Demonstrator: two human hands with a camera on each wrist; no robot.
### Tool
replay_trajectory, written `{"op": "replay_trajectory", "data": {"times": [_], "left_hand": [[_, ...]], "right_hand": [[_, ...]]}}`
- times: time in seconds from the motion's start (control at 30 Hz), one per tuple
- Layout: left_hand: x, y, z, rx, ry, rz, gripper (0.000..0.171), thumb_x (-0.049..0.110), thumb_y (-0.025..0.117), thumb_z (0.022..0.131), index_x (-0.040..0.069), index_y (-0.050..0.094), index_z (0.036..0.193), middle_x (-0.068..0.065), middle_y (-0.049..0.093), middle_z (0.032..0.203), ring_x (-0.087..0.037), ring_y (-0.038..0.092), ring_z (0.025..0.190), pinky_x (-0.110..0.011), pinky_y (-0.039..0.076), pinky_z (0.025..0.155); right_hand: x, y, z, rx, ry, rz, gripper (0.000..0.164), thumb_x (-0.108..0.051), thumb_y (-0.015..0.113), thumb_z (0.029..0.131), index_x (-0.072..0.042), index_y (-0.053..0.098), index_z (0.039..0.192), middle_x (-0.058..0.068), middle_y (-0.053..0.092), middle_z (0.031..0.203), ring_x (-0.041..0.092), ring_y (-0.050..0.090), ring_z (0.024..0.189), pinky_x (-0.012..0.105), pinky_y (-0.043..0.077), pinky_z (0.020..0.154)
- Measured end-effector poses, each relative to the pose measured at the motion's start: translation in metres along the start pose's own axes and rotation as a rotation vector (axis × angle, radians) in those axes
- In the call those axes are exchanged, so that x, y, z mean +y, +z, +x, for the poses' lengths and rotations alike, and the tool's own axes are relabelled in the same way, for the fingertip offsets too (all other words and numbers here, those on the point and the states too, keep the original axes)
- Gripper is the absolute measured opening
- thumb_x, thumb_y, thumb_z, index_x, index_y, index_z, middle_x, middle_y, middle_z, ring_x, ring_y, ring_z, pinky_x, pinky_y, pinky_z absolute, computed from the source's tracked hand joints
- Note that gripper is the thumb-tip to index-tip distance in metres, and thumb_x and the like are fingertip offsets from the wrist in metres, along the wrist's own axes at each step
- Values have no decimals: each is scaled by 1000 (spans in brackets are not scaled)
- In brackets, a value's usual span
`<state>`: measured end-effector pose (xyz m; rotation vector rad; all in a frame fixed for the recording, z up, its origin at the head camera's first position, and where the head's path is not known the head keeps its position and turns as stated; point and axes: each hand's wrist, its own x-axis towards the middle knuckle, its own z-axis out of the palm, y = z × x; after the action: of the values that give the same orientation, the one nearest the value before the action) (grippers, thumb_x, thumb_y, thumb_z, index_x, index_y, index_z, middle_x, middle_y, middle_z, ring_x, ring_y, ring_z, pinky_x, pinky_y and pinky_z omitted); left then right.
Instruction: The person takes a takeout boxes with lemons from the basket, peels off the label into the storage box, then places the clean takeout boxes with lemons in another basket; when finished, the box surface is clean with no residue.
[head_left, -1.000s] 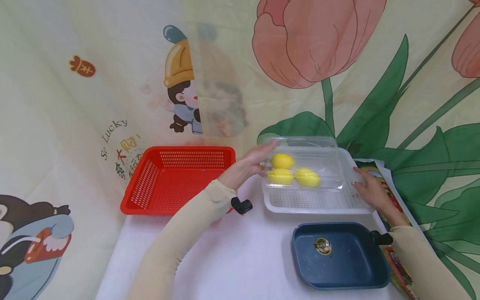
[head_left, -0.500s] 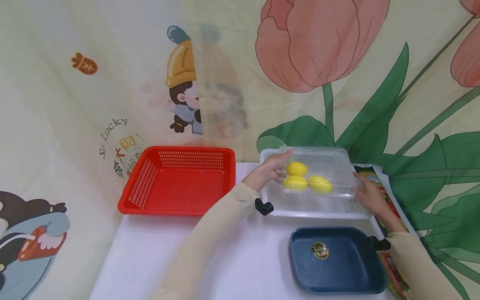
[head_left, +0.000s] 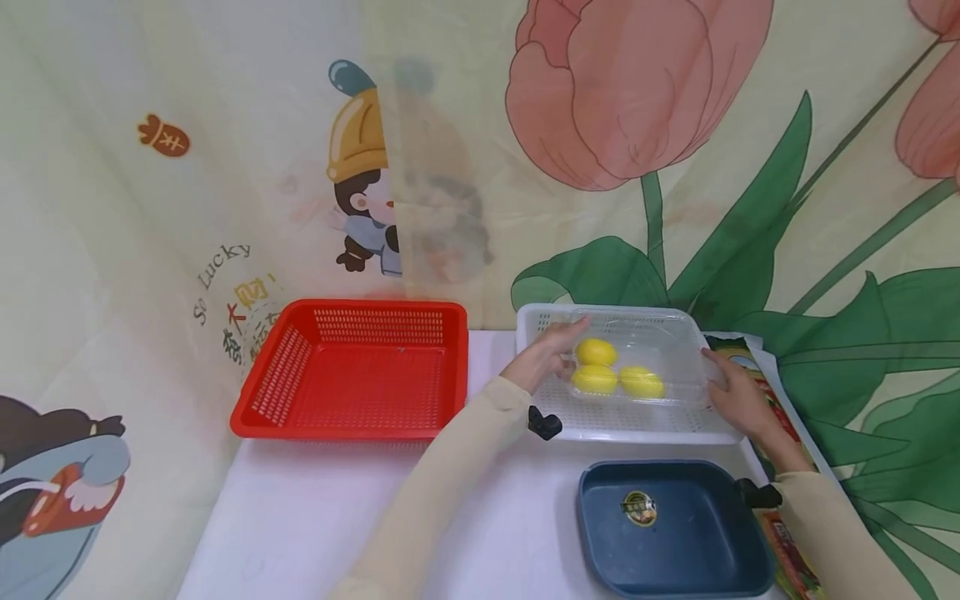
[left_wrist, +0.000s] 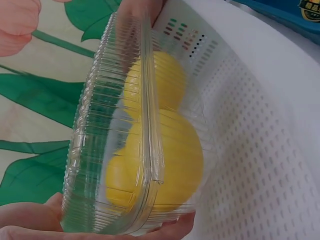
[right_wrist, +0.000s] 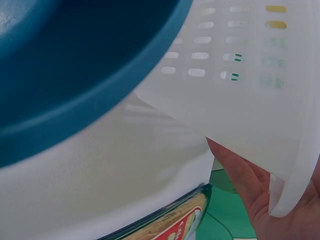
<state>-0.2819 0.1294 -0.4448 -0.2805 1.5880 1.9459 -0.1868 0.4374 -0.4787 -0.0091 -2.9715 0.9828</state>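
A clear plastic clamshell box [head_left: 675, 354] with three lemons [head_left: 642, 382] inside lies over the white perforated basket [head_left: 600, 427]. My left hand [head_left: 547, 354] holds its left end; in the left wrist view, fingers [left_wrist: 172, 227] reach beneath the box and the ridged lid [left_wrist: 85, 130] faces the camera. My right hand [head_left: 742, 400] grips the basket's right end. From the right wrist view, that hand [right_wrist: 255, 195] curls round the basket's rim [right_wrist: 295, 185], with part of it hidden behind the plastic.
To the left stands a red perforated basket [head_left: 375, 387]. A dark blue tub [head_left: 675, 542] with a round sticker sits in front of the white basket. Colourful packets [head_left: 787, 546] lie along the right edge of the white-covered table [head_left: 300, 517]. A printed curtain [head_left: 450, 150] hangs behind.
My left hand has carried the lemon box rightward and down onto the white basket. My right hand has stayed at the basket's right end.
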Motion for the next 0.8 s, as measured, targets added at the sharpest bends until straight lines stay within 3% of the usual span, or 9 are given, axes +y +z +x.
{"op": "replay_trajectory", "data": {"times": [0.27, 0.5, 0.8], "left_hand": [[-8, -2, 4, 31, -25, -7, 72, 43, 66, 98, 8, 38, 155, -28, 33, 158, -51, 41, 135, -75, 31, 111], [-11, -4, 9, 62, -32, -44, 76, 42, 67, 97, 10, 33, 157, -28, 30, 160, -55, 38, 140, -76, 26, 112], [-17, -5, 18, 142, -36, 46, 62, 42, 64, 99, 6, 45, 146, -26, 43, 150, -47, 41, 139, -73, 37, 108]], "right_hand": [[0, 0, 1, -7, 33, 3, 61, -8, 45, 104, 3, 21, 159, 41, 24, 156, 65, 28, 138, 81, 28, 104], [1, 3, 3, 10, 18, -4, 61, -5, 45, 102, 3, 23, 158, 41, 28, 154, 64, 33, 135, 80, 32, 102], [1, 4, 2, 20, 8, -22, 61, -3, 45, 101, 5, 24, 157, 42, 32, 152, 63, 40, 130, 79, 37, 97]]}}
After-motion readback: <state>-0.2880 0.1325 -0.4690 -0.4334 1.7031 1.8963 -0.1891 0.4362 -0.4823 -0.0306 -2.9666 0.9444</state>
